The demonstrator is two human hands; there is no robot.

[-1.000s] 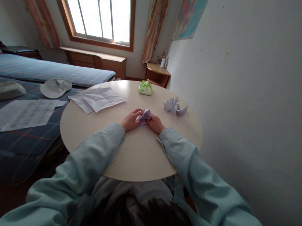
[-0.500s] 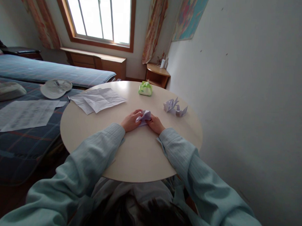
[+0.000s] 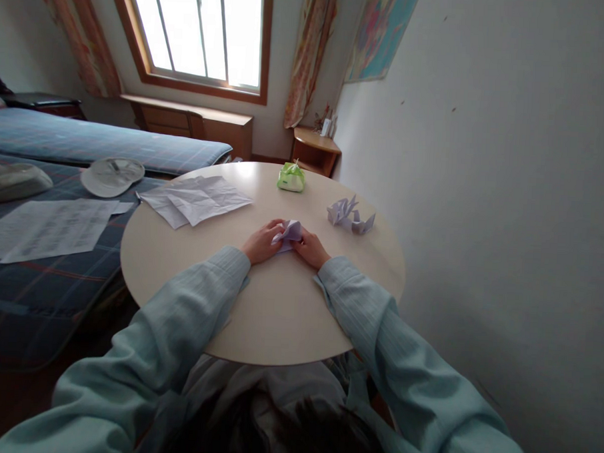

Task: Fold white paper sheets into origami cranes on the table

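Observation:
A small piece of folded white paper (image 3: 290, 233) is between my two hands, near the middle of the round table (image 3: 278, 319). My left hand (image 3: 264, 241) is closed on its left side, with the fingers curled over the edge. On the right side my right hand (image 3: 310, 246) grips it too, thumb and fingers pressed to the paper. Part of the paper stands up in a curved flap, and its lower part lies near the tabletop. The fingertips are partly hidden behind the folds.
Several folded paper figures (image 3: 343, 211) stand at the table's right. Creased paper sheets (image 3: 208, 199) lie at the left, and a green tissue pack (image 3: 291, 178) sits at the back. A bed with a cap (image 3: 112, 177) and printed sheets (image 3: 49, 229) borders the left; a wall (image 3: 507, 229) rises right.

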